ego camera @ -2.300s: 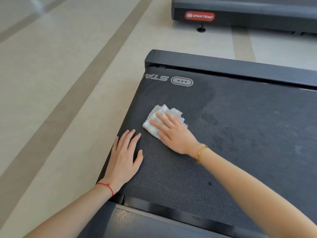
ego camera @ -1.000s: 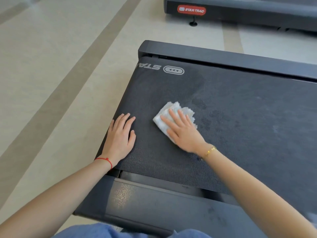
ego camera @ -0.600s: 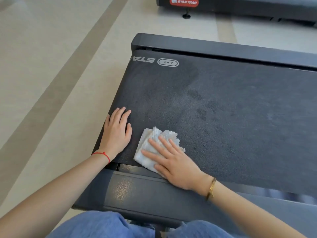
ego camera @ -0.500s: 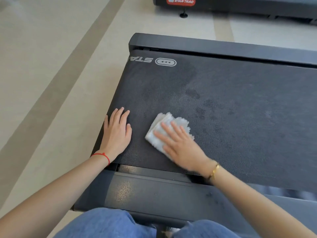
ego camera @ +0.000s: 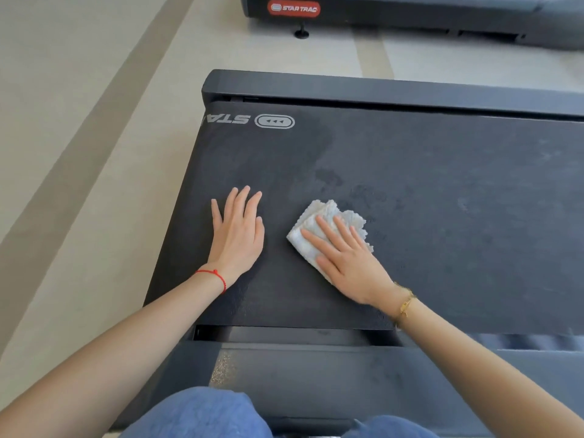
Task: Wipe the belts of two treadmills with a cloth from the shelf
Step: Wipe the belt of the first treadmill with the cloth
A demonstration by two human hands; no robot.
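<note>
Floor (ego camera: pixel 79 153) of pale beige with darker stripes fills the left side. Across it lies the black belt (ego camera: pixel 426 200) of the treadmill I kneel at, its rough surface printed with a white logo (ego camera: pixel 274 121) near the far left corner and marked with faint darker smudges in the middle. A second treadmill (ego camera: pixel 410 17) with a red Star Trac badge (ego camera: pixel 294 8) sits beyond, apart from mine. My knees in blue fabric (ego camera: pixel 202 415) show at the bottom edge.

My left hand (ego camera: pixel 237 235) lies flat on the belt, fingers straight and close together, holding nothing; a red string (ego camera: pixel 215 276) circles that wrist. Just to its right, my right hand (ego camera: pixel 347 263) presses flat on the cloth (ego camera: pixel 311 226), fingers spread straight over it, a gold bracelet (ego camera: pixel 404 306) at the wrist. That cloth is small, white, folded and crumpled, its scalloped edges showing past my fingertips.
</note>
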